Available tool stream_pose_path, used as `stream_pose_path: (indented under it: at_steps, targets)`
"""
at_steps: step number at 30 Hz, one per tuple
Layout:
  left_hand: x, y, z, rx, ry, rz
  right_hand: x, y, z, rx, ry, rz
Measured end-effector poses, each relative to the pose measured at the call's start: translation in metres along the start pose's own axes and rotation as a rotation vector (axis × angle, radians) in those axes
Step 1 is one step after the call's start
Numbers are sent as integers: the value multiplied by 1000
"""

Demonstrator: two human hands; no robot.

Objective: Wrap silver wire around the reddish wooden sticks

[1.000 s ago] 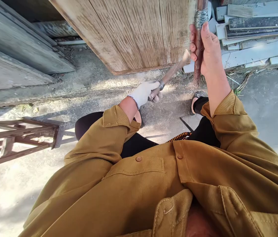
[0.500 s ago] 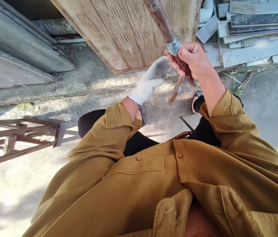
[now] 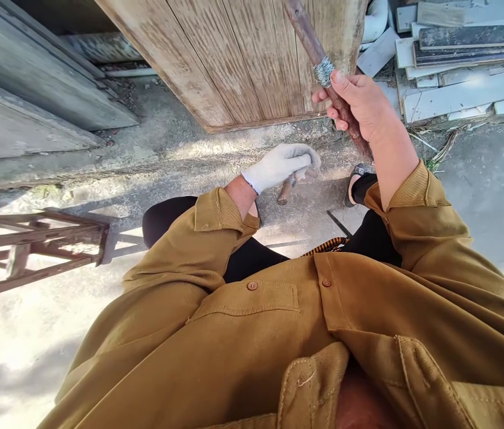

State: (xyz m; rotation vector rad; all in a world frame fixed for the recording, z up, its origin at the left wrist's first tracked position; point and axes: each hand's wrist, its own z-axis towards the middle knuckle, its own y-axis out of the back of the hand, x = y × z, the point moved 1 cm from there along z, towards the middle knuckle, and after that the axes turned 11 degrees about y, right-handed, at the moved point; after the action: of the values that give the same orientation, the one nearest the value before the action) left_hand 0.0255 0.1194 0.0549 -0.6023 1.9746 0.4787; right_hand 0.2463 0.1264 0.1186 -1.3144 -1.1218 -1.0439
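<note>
My right hand [image 3: 357,107], bare, is wrapped round a long reddish-brown wooden stick [image 3: 308,37], held aslant. A band of silvery wire [image 3: 324,71] is wound round the stick just above my thumb. My left hand [image 3: 285,164] wears a white glove and is lower, to the left of the stick. Its fingers are curled round a short brown piece of wood [image 3: 285,193], whose rounded end sticks out below the palm. Something pale, perhaps wire, shows on that piece close to the glove. The glove hides the rest of the grip.
Weathered wooden panelling [image 3: 238,65] stands in front of me. White and dark boards [image 3: 466,95] are piled at the right beside a white pipe [image 3: 375,24]. A wooden stool-like frame [image 3: 37,250] lies at the left. A striped orange-black cord [image 3: 326,245] shows between my legs.
My left hand has moved down, away from the wire band, and the short wood has shifted left beneath it. My right hand has moved slightly right with the long stick.
</note>
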Motion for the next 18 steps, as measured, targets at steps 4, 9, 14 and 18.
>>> stream_pose_path:
  at_steps: [4, 9, 14, 18]
  targets:
    - [-6, 5, -5, 13, 39, 69, 4, 3, 2, -20, -86, -345]
    - [-7, 15, -7, -19, 25, 189, 2, 2, 9, 224, -132, -1236]
    - [-3, 38, -9, -141, -112, 299, -3, 8, 8, 761, -354, -1224]
    - [8, 48, -4, -118, -74, 241, 3, 7, 4, 1011, -281, -948]
